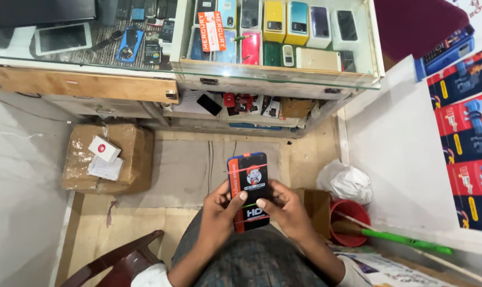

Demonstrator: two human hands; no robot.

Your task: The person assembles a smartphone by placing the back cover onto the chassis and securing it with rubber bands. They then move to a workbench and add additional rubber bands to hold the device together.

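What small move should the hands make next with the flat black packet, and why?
Probably peel it open from the top edge. Both hands, left hand and right hand, hold the flat black packet upright at its lower half, thumbs on its front, and its top looks unopened.

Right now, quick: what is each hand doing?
Left hand: closed on the phone packet, thumb on its front.
Right hand: closed on the same packet from the other side.
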